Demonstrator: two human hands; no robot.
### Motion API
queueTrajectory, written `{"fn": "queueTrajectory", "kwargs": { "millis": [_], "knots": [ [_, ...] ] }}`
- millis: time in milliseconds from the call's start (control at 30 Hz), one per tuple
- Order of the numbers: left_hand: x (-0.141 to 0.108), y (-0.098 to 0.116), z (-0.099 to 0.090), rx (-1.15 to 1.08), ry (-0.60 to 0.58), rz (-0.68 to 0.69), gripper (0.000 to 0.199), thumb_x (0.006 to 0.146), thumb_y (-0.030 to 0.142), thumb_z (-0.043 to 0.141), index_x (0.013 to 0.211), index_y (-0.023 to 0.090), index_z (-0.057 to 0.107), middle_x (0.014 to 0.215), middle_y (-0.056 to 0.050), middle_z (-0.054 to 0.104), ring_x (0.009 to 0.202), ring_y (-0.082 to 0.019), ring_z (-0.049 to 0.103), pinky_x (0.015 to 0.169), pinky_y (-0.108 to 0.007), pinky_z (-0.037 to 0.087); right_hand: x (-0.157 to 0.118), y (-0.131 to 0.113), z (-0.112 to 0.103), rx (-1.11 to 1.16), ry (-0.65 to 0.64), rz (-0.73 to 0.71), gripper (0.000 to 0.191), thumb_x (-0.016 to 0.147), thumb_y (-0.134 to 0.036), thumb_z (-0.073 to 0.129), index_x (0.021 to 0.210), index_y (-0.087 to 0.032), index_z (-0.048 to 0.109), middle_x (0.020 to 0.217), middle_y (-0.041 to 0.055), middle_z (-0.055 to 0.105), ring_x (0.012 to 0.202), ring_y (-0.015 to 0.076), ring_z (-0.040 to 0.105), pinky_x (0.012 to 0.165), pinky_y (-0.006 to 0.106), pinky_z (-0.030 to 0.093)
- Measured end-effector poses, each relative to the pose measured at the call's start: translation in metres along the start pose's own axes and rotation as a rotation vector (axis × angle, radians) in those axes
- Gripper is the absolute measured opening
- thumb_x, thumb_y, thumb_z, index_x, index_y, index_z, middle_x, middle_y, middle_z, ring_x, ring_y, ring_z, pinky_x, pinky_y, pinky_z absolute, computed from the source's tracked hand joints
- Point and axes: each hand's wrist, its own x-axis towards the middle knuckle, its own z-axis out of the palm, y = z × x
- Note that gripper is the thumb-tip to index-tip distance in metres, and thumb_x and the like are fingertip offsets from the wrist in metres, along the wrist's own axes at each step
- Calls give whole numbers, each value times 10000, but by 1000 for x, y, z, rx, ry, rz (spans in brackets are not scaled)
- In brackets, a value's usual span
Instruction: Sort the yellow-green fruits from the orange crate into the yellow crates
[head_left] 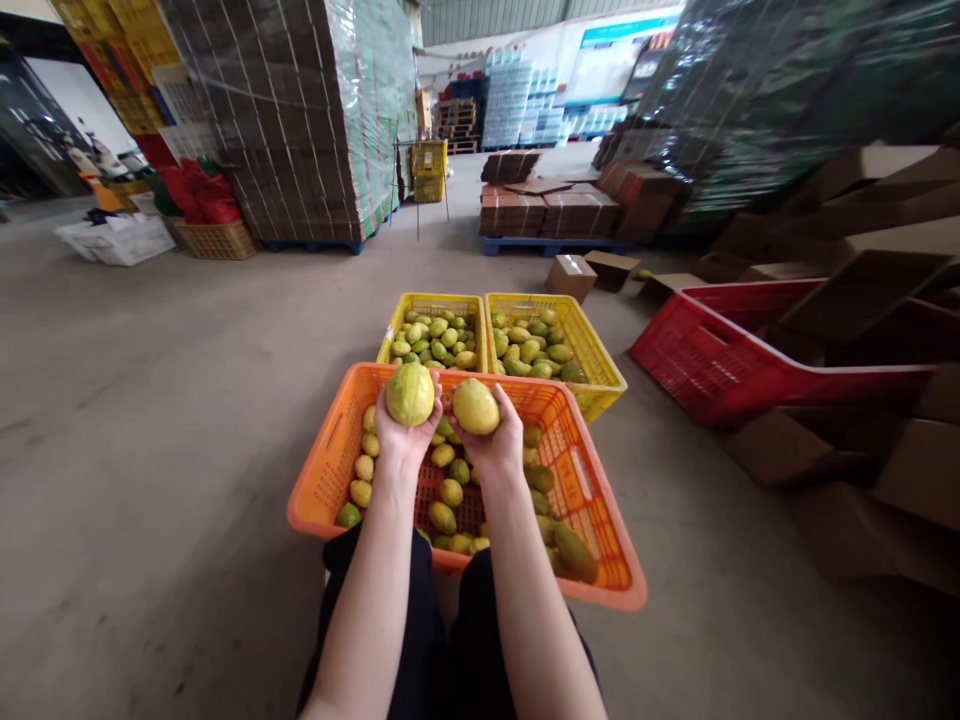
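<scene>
My left hand [406, 440] cups a yellow-green papaya [410, 393] with faint ribs, its palm turned up beneath the fruit. Close beside it, my right hand [498, 445] holds a plainer yellow papaya [475, 407], fingers curled around its sides. Both fruits are held over an orange plastic crate [611, 530] between my knees. Several more papayas lie inside it, yellow, mottled and green, including a long greenish papaya [575, 552] at the right. My forearms hide part of the crate's contents.
Just beyond the orange crate stand two yellow crates [598, 352] of similar fruit. At the right are a red crate [697, 350] and open cardboard boxes [795, 450]. A wrapped pallet stack [300, 120] rises at the back left; flattened cartons sit on a blue pallet [555, 245].
</scene>
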Motion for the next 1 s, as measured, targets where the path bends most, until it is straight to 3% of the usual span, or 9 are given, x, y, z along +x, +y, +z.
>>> {"fn": "queueTrajectory", "kwargs": {
  "millis": [133,233,300,400,500,667,867,1000],
  "knots": [
    [0,0,1,-20,-4,9,442,928,334,350,1254,151,586,988,-129,697,842,-230,696,630,-303,583,6,0,-5,29,19,12,222,865,-339,518,869,-152,638,645,41,713,533,193,680,456,289,547],
    [-1,-1,3,3,-18,39,392,949,299,336,1209,212,616,971,-83,709,906,-246,700,700,-342,593,8,1,-6,27,40,17,212,882,-330,485,881,-168,621,645,29,710,534,198,682,438,291,534],
    [-2,-2,5,-1,-6,33,384,958,345,354,1180,196,628,952,-89,714,923,-249,698,714,-337,592,8,2,-6,27,53,12,213,897,-328,466,888,-177,616,645,19,708,527,191,677,436,291,535],
    [-4,-3,7,-12,32,53,427,922,455,462,1170,147,621,913,-103,713,889,-239,699,690,-308,591,5,3,-4,29,15,-26,206,866,-378,557,875,-181,616,649,9,702,537,178,674,448,279,547],
    [-7,0,6,-1,22,55,401,902,416,514,1170,138,619,894,-94,711,836,-204,700,629,-245,574,2,3,-3,20,-24,-60,162,798,-325,662,847,-178,616,659,7,704,569,171,688,477,250,560],
    [-5,3,1,45,-59,-6,487,915,445,437,1214,105,615,989,-137,712,841,-221,702,566,-243,569,1,0,-2,3,22,22,206,867,-332,532,856,-151,630,619,40,702,524,189,683,405,247,533],
    [2,1,-3,111,-41,20,515,914,437,422,1226,77,616,971,-155,716,803,-241,710,564,-267,568,4,0,-2,21,26,104,291,876,-351,473,929,-126,651,659,67,724,541,206,684,387,264,514],
    [1,2,-4,82,-16,5,525,911,443,423,1260,96,604,1012,-171,708,899,-278,708,583,-282,579,9,1,-6,26,30,105,286,875,-343,444,918,-149,649,661,63,721,529,211,677,386,275,503]
  ]
}}
